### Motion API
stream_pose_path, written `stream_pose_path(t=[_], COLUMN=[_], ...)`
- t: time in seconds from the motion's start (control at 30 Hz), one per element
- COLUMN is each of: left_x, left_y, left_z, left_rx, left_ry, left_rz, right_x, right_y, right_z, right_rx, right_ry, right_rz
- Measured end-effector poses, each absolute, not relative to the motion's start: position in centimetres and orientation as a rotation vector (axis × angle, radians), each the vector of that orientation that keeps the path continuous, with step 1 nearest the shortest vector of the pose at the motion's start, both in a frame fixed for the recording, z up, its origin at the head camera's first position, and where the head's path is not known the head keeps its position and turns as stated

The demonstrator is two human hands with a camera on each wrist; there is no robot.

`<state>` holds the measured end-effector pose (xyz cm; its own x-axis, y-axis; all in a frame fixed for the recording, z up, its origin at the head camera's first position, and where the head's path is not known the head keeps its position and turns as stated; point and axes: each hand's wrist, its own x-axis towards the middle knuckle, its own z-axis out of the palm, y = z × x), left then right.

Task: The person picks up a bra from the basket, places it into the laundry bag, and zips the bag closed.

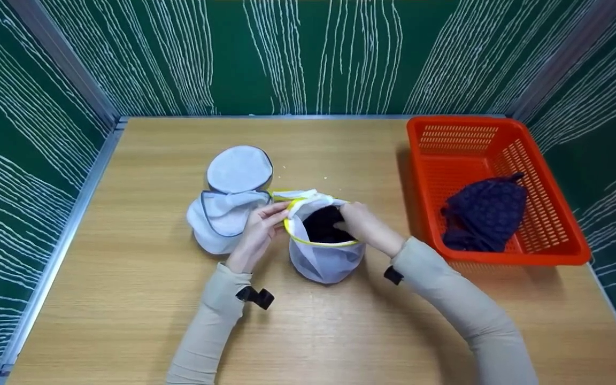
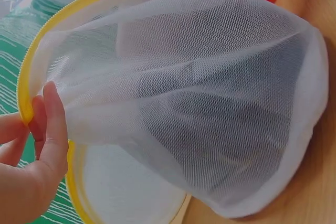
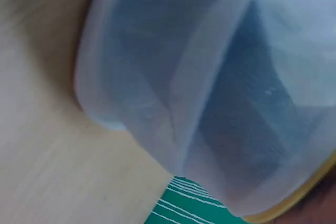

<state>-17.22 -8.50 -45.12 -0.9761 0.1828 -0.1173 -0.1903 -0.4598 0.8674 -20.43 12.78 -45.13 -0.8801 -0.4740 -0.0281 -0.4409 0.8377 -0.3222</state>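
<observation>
A white mesh laundry bag (image 1: 326, 262) with a yellow zipper edge stands on the table, its round mouth turned up. My left hand (image 1: 261, 231) pinches the yellow edge between thumb and fingers, as the left wrist view shows up close. Dark cloth (image 1: 323, 223) lies inside the bag and shows through the mesh (image 2: 226, 114). My right hand (image 1: 364, 224) reaches over the right side of the mouth, thumb beside the dark cloth; its other fingers are mostly hidden. The bag's lid (image 2: 131, 182) hangs folded back behind the mouth.
Left of the bag lies a second mesh bag (image 1: 217, 227) with dark grey trim, its round lid (image 1: 239, 170) flipped back. An orange plastic basket (image 1: 423, 187) stands at the right, holding a crumpled navy garment (image 1: 487, 214). Green walls with white streaks edge the table (image 1: 126, 299).
</observation>
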Motion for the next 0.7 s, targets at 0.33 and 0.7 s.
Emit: stream_pose_path(t=[0.33, 0.7], left_x=[-17.2, -17.3], left_y=[-8.3, -8.4], left_z=[-45.8, -46.3], left_rx=[-0.010, -0.039], left_ry=[1.532, 1.559], left_rz=[2.455, 2.440], right_x=[-19.8, -20.2], right_y=[13.9, 15.9], right_z=[-43.8, -43.7], right_rx=[-0.729, -0.475], right_ry=[3.010, 3.078], right_rz=[-0.808, -1.100])
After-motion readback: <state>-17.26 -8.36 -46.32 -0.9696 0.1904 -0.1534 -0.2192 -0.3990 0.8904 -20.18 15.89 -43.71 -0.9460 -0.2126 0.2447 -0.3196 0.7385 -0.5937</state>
